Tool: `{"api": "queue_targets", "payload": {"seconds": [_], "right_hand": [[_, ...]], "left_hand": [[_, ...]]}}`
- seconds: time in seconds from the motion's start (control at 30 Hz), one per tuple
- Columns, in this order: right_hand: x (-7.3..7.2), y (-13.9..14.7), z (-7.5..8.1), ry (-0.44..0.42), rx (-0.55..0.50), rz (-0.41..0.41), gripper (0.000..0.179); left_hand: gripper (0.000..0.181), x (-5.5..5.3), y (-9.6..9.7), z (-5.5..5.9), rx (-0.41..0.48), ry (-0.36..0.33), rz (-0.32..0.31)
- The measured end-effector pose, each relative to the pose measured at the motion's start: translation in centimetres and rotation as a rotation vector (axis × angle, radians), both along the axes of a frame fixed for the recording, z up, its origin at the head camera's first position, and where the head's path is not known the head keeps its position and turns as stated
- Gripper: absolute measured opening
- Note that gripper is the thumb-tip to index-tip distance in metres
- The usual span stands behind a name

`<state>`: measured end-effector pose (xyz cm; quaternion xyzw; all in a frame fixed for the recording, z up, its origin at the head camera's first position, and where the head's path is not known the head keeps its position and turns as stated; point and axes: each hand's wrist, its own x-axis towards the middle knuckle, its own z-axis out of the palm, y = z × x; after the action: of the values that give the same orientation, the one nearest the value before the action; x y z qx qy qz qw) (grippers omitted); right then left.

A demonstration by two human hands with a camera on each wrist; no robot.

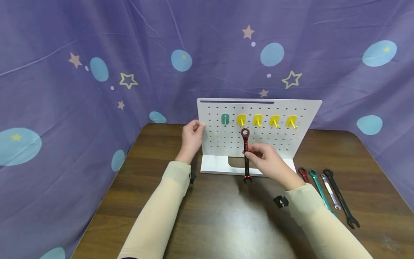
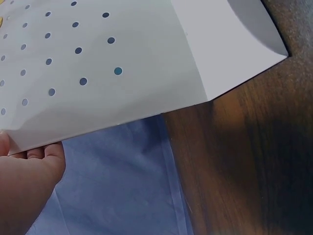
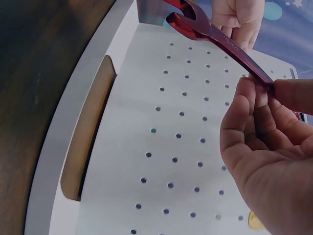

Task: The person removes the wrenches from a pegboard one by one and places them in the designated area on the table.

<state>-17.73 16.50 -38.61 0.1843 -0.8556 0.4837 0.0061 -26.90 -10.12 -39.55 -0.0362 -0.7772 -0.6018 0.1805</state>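
Observation:
A dark red combination wrench (image 1: 247, 162) hangs upright in front of a white pegboard (image 1: 213, 136), ring end up and open jaw down. My right hand (image 1: 270, 162) pinches it by the middle of its shank; the right wrist view shows thumb and fingers on the wrench (image 3: 239, 56). My left hand (image 1: 192, 138) grips the board's left edge, thumb in front and fingers behind, as the left wrist view also shows with the hand (image 2: 32, 181). On the board sit one green hook (image 1: 225, 119) and several yellow hooks (image 1: 257, 120); the wrench's ring is just below the leftmost yellow one.
Right of the board, several wrenches lie on the wooden table (image 1: 220, 216): a red one (image 1: 303, 174) partly behind my right sleeve, a teal one (image 1: 320, 189), a short silver one (image 1: 330, 192) and a long black one (image 1: 341, 198). A purple curtain (image 1: 220, 32) hangs behind.

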Motion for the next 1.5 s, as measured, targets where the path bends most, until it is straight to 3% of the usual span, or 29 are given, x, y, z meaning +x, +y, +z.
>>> {"api": "queue_targets", "payload": {"seconds": [1.2, 1.5], "right_hand": [[1.7, 5.6, -2.5, 0.006, 0.042, -0.078, 0.011], [2.4, 6.7, -2.4, 0.001, 0.030, -0.103, 0.010]], "left_hand": [[0.012, 0.0, -0.1, -0.1, 0.001, -0.017, -0.002], [0.013, 0.0, -0.1, -0.1, -0.004, 0.000, 0.000]]}}
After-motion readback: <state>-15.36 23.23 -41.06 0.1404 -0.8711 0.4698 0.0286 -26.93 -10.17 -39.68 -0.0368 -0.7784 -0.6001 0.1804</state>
